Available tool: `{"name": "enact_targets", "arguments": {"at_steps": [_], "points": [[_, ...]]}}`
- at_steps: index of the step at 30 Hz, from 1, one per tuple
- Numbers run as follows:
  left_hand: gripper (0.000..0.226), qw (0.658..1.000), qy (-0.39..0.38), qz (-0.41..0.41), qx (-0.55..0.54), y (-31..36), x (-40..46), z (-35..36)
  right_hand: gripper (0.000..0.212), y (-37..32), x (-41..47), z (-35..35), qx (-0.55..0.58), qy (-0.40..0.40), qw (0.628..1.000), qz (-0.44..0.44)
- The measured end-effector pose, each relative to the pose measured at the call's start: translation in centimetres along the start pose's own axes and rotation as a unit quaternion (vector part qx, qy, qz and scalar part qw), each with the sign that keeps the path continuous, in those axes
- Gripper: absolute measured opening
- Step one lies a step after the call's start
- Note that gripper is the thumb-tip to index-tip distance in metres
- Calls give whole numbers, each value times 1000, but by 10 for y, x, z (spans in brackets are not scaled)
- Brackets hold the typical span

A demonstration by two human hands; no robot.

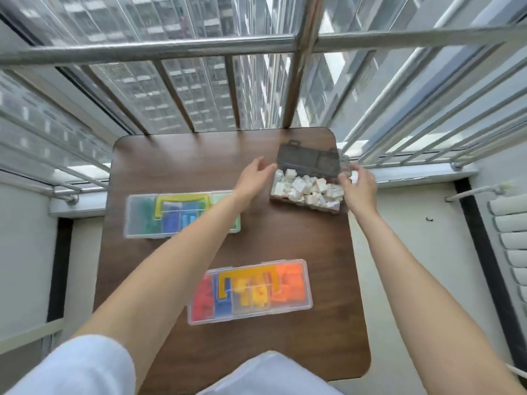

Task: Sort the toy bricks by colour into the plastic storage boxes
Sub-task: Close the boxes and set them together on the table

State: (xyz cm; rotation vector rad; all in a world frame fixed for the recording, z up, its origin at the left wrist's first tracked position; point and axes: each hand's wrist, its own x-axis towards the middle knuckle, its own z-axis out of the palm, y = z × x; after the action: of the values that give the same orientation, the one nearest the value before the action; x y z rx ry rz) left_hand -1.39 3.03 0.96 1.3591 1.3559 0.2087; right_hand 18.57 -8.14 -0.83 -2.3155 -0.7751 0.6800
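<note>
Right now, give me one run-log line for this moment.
left hand: open, beside dark box | right hand: at box's right end | white bricks: inside | lid: up

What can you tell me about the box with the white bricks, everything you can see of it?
The box of white bricks is a dark, smoky see-through plastic case at the far right of the wooden table. Its hinged lid stands open at the back, with two latch tabs on its top edge. White bricks are heaped above the rim. The right hand touches its right end; the left hand reaches toward its left end, fingers open, contact unclear.
</note>
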Motion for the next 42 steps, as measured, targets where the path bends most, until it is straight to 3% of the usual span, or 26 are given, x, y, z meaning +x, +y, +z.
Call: {"name": "enact_targets", "arguments": {"at_steps": [2, 4, 6, 8, 11, 12, 14, 18, 20, 22, 24, 26, 30, 34, 39, 42], "points": [[65, 998, -21, -54, -25, 2, 22, 14, 54, 6, 16, 1, 68, -62, 993, 67], [76, 991, -43, -98, -77, -1, 39, 23, 65, 5, 22, 1, 186, -130, 965, 134], [76, 983, -46, -113, -140, -4, 50, 30, 71, 9, 26, -2, 273, -142, 937, 163], [63, 976, -48, -116, -177, 11, 35, 30, 67, 15, 26, -4, 323, -131, 923, 161], [30, 977, -57, -100, -180, 22, 16, 25, 48, 24, 21, -8, 364, -126, 912, 140], [28, 977, -53, -90, -188, 22, 12, 24, 39, 26, 19, -10, 372, -125, 910, 133], [39, 972, -38, -81, -217, 20, -1, 21, 29, 26, 10, -16, 394, -125, 901, 134], [58, 973, -48, -67, -217, 5, -14, 16, 45, 33, -5, -20, 454, -156, 868, 128], [50, 978, -39, -68, -195, -8, -21, 20, 34, 28, -17, -16, 422, -163, 884, 120], [63, 987, -6, -52, -149, -23, -25, 24, 15, 33, -27, -10, 336, -147, 927, 84], [83, 995, 6, -58, -78, -36, -29, 27, 52, 42, -38, -5, 256, -169, 951, 39], [85, 998, 11, -67, -8, -47, -35, 32, 77, 50, -47, -2, 192, -166, 967, 18], [60, 994, 44, -43, 95, -60, -43, 38, 86, 50, -57, 3, 100, -119, 988, 10], [51, 986, 78, 6, 145, -49, -53, 40, 88, 46, -66, 0, 94, -80, 992, 8], [46, 993, 95, 72, -6, -47, -103, 29, 85, 38, -106, -33, 129, -61, 990, 12], [38, 990, 76, 88, -83, -61, -139, 9, 67, 24, -141, -36, 186, -73, 979, 35]]}}
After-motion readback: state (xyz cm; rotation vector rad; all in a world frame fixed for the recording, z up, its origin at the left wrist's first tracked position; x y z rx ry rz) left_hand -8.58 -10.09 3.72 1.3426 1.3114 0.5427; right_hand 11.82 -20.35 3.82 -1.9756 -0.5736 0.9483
